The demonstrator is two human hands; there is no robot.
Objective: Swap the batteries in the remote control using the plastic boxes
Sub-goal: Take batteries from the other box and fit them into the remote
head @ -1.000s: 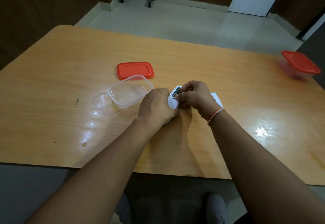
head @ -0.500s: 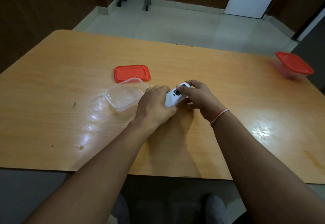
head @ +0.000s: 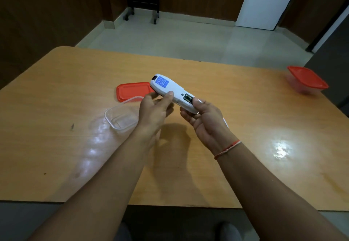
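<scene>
Head view: both hands hold a white remote (head: 173, 91) above the table (head: 236, 127), back side up, battery bay open. The left hand (head: 153, 112) pinches its middle; the right hand (head: 204, 121) cups its near end. Below sit an open clear box (head: 120, 117) and red lid (head: 132, 90); a lidded box (head: 306, 80) rests far right.

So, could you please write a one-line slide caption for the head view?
Both hands hold the remote back-up above the table, battery bay open, beside an open box.
</scene>
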